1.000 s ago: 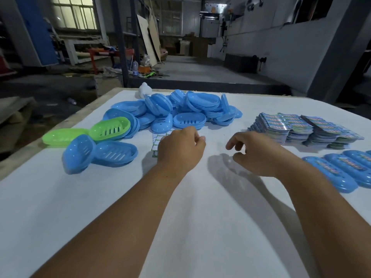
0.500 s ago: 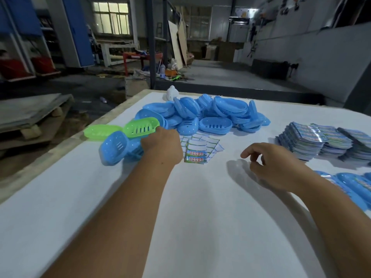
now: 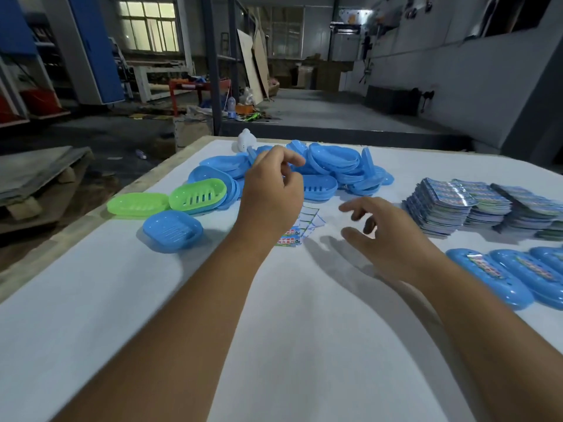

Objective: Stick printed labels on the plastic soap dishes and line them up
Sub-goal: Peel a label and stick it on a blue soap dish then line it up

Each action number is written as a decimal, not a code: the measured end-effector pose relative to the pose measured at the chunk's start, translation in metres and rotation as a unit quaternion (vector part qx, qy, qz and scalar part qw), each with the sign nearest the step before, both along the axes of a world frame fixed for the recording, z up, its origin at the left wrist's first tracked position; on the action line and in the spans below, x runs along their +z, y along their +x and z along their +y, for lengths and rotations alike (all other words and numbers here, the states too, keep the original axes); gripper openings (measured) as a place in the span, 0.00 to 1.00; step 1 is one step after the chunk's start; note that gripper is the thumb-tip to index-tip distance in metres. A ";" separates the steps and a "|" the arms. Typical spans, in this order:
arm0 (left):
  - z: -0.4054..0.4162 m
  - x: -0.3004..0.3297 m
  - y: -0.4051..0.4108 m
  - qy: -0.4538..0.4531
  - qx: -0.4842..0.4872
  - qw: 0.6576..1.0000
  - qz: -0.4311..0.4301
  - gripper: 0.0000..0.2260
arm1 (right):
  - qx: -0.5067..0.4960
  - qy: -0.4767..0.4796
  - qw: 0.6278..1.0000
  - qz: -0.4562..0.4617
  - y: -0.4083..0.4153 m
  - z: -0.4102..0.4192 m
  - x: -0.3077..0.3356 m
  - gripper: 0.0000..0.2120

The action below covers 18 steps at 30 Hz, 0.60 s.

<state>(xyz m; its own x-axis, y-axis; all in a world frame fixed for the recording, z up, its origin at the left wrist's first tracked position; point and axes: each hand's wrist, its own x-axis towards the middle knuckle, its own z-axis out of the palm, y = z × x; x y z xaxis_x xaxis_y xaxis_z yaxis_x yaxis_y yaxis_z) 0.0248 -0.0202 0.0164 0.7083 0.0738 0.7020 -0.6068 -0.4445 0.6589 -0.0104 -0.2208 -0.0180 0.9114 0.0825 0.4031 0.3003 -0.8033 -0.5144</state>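
A heap of blue soap dishes [image 3: 332, 169] lies at the far middle of the white table [image 3: 274, 345]. Two green dishes [image 3: 198, 194] and one blue dish [image 3: 173, 231] sit left of it. My left hand [image 3: 271, 193] hovers over the near edge of the heap, fingers loosely curled, holding nothing. A partly used label sheet [image 3: 304, 226] lies just below it, half hidden by the wrist. My right hand [image 3: 384, 236] hovers above the table right of the sheet, fingers spread and empty. Labelled blue dishes [image 3: 499, 278] stand in a row at the right edge.
Stacks of printed label sheets [image 3: 457, 205] sit at the back right. A small white object [image 3: 245, 141] stands behind the heap. The table's wooden left edge [image 3: 76, 226] drops to a workshop floor with pallets, racks and boards.
My left hand left the blue dish at the left, which now lies flat, and moved up and right toward the heap. My right hand opened its fingers. The view shifted left.
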 end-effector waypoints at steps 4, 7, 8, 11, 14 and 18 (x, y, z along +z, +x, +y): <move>-0.016 -0.003 0.001 -0.174 -0.116 0.960 0.185 0.15 | 0.046 0.081 0.996 0.003 0.000 0.002 0.000 0.37; -0.024 -0.004 -0.003 -0.302 -0.185 0.894 0.276 0.15 | 0.075 0.091 0.993 0.027 0.000 0.003 -0.001 0.36; -0.025 -0.005 -0.004 -0.338 -0.196 0.873 0.293 0.14 | 0.079 0.088 0.992 0.031 -0.001 0.004 -0.001 0.35; -0.026 -0.008 -0.004 -0.422 -0.209 0.816 0.334 0.14 | 0.084 0.072 0.993 0.035 -0.002 0.006 -0.002 0.34; -0.027 -0.011 -0.002 -0.464 -0.216 0.777 0.367 0.13 | 0.078 0.044 0.995 0.039 -0.001 0.004 -0.001 0.31; -0.027 -0.012 -0.002 -0.445 -0.204 0.779 0.392 0.11 | 0.058 0.015 0.997 0.047 0.000 0.003 -0.002 0.31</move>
